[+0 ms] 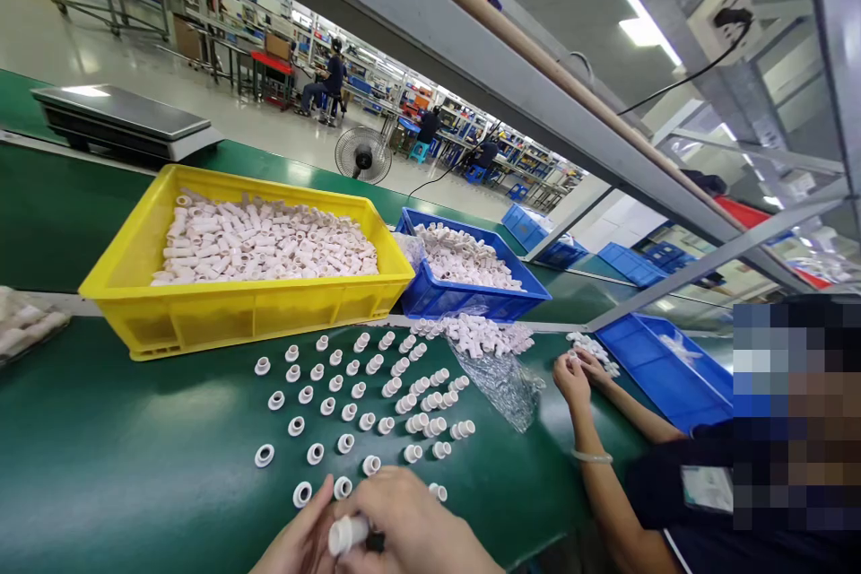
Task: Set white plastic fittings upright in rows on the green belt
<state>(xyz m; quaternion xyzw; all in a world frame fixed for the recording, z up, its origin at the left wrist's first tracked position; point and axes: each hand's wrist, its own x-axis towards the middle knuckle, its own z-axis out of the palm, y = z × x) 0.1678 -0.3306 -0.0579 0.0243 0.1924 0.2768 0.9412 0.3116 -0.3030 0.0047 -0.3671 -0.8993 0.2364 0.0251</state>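
Observation:
My left hand (300, 543) and my right hand (410, 525) meet at the bottom edge of the view. Together they grip a small white plastic tube fitting (348, 534) with a dark piece at its end. Just beyond my fingers, several white fittings (367, 399) stand upright in rows on the green table (121, 466). A yellow bin (235, 309) behind the rows is heaped with the same white parts.
A blue bin (471, 296) of white fittings sits right of the yellow one, with a loose pile and clear plastic bag (501, 381) before it. A co-worker's hands (578, 372) handle parts at the right beside another blue bin (665, 372). A scale (121, 121) stands far left.

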